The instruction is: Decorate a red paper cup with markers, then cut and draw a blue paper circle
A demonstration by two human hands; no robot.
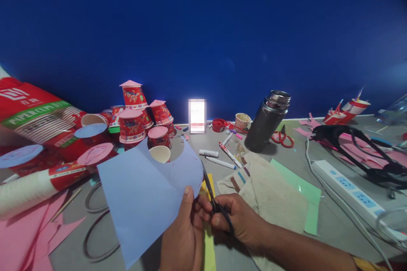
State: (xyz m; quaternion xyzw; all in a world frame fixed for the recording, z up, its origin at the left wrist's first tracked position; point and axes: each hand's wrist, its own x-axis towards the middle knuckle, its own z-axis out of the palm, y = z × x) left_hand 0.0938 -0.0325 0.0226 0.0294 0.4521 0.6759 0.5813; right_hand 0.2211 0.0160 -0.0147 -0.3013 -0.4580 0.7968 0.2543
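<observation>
A sheet of light blue paper is held up in front of me, with a curved piece cut out of its top edge. My left hand pinches its right side, thumb on top. Black-handled scissors are gripped by my right hand, their blades pointing up beside the paper's right edge. The fingertips of both hands are close together. I cannot tell whether the blades are on the paper. Under my hands lies a strip of yellow paper, and a beige cloth lies to the right.
Red paper cups with pink paper tops are stacked at the back left. A dark thermos stands behind the cloth, near red-handled scissors. Markers lie mid-table. On the right are a power strip and a black strap; pink paper lies left.
</observation>
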